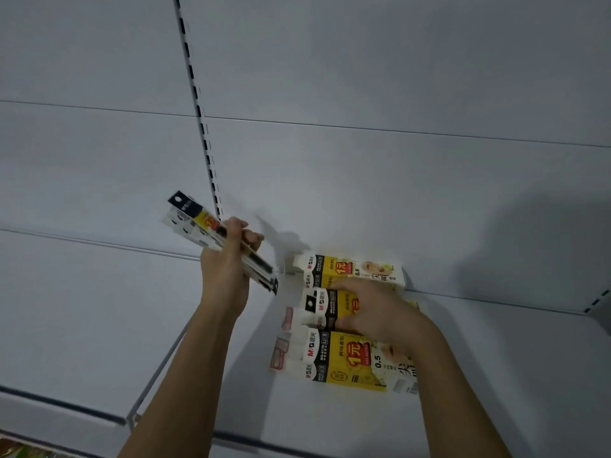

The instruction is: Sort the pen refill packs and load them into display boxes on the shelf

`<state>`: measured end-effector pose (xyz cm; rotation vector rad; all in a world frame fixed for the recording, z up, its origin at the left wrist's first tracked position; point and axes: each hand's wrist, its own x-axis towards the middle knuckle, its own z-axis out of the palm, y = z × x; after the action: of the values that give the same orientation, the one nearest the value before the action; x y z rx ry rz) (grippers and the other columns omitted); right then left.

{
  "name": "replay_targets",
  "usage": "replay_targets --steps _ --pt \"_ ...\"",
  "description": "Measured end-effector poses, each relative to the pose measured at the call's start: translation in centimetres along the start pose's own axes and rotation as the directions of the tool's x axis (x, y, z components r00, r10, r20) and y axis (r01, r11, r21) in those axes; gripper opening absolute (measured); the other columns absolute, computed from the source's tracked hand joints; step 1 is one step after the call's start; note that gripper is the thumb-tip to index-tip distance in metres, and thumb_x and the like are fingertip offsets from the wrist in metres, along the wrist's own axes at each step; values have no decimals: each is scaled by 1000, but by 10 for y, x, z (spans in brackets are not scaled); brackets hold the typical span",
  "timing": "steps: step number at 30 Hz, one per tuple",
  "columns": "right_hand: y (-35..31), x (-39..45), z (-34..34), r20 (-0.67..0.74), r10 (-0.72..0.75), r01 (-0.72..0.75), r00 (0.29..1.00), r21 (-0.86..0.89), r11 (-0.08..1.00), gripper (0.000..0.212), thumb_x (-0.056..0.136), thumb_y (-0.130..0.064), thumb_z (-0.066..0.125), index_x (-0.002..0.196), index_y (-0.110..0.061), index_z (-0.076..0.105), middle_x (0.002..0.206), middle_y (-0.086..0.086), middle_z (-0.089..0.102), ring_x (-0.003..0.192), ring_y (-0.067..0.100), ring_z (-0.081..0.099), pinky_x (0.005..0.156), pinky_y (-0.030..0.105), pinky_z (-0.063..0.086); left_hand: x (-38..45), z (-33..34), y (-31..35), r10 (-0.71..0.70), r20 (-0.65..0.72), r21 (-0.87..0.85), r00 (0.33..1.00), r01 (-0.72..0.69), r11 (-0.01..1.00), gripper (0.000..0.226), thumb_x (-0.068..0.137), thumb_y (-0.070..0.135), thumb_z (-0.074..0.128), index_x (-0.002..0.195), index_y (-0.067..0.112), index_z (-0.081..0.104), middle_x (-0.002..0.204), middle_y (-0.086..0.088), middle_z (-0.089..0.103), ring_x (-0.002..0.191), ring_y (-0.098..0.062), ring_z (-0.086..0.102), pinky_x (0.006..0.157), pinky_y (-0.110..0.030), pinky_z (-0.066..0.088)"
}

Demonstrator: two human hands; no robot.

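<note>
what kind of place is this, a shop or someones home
Most likely a shop, at retail shelving. A slotted upright strip runs up the white back panel, and yellow display boxes printed with a price sit on the shelf, while the left hand holds refill packs.

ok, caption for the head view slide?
Left hand grips a bundle of refill packs while right hand reaches into the middle display box on the shelf.

The right hand (373,309) covers most of the middle display box (319,307); print on the bundle of refill packs (211,236) left of it blurs unreadable.
</note>
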<state>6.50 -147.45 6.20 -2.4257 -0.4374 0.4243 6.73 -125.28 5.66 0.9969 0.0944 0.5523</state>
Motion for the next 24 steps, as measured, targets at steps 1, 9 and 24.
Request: replay_targets --steps 1,9,24 --pt "1 1 3 14 10 -10 1000 -22 1000 55 86 -18 74 134 -35 53 108 -17 57 94 3 61 84 31 57 -1 -4 -5 -12 3 18 1000 12 1000 15 99 26 54 89 15 55 63 2 49 66 -14 55 76 -29 50" --pt "-11 30 1 -342 -36 24 939 -41 999 44 91 -33 66 134 -29 54 128 -10 52 119 12 48 96 34 46 8 -7 -1 -55 86 -140 995 66 988 47 97 20 55 53 23 38 52 5 27 49 -10 25 52 -21 30" --pt "-10 65 17 -347 29 -128 937 -267 955 41 79 -19 78 112 -20 53 114 -1 51 106 17 43 79 31 40 7 -24 -9 -60 70 522 996 14 853 45 98 45 48 78 10 66 71 0 69 61 -12 68 51 -22 51"
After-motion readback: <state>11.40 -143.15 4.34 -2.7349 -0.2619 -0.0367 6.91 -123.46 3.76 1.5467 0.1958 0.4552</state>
